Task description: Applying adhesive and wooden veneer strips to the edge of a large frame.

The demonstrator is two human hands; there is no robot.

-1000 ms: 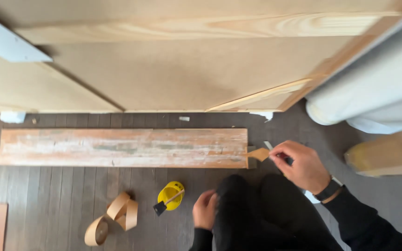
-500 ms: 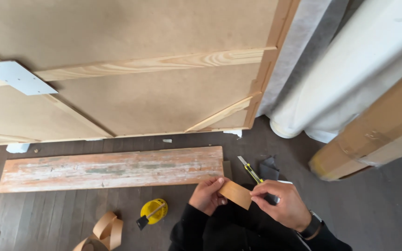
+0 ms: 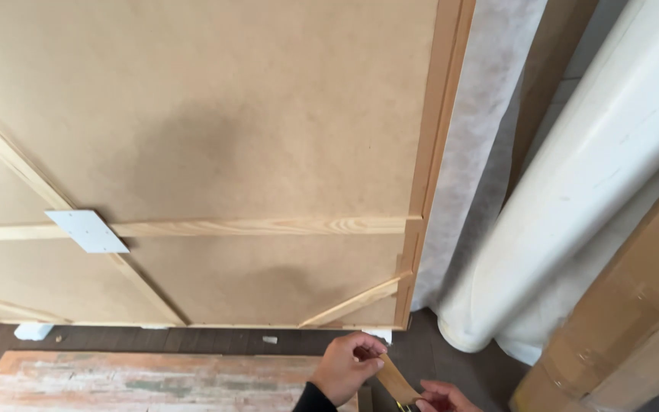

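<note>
Brown paper tape strip (image 3: 395,379) runs slantwise between my two hands at the bottom edge of the view; my left hand (image 3: 348,368) is curled closed, pinching its upper end between thumb and fingers; my right hand (image 3: 442,398) sits just below and to the right, touching the strip's lower end, though whether it grips I cannot tell; left of my left hand lies a worn, paint-flecked wooden plank (image 3: 146,381) on the dark floor; above both hands leans a large brown fibreboard panel with pale wooden battens (image 3: 215,152); to their right stands a thick white roll (image 3: 573,198).
</note>
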